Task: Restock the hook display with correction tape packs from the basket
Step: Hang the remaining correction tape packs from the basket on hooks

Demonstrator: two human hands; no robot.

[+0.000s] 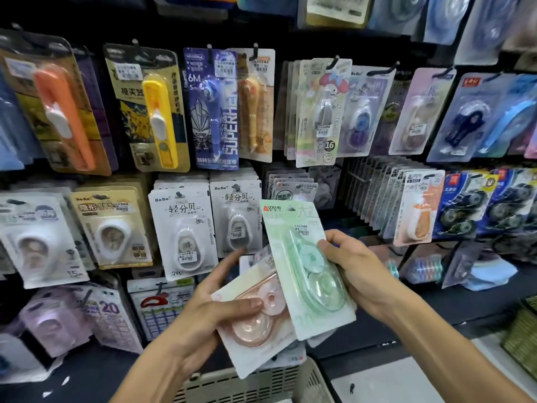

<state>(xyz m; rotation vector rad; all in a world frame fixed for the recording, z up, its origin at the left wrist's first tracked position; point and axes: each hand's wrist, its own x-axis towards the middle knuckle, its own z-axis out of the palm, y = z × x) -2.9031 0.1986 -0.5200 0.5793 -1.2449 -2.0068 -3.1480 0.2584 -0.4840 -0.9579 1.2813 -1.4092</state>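
My right hand (354, 269) grips a green correction tape pack (305, 274), held upright in front of the hook display (293, 181). My left hand (209, 303) holds a small stack of packs, a pink correction tape pack (255, 324) on top with my thumb across it. The top of the green pack reaches the lower row of hooks, just right of the white packs (235, 222). A grey slatted basket (261, 385) sits below my hands at the bottom edge.
Rows of carded correction tapes hang all over the dark wall: orange (64, 112) and yellow (159, 112) ones upper left, blue ones (470, 117) at right. A woven basket (523, 338) stands at far right. A white floor patch (392, 379) shows bottom right.
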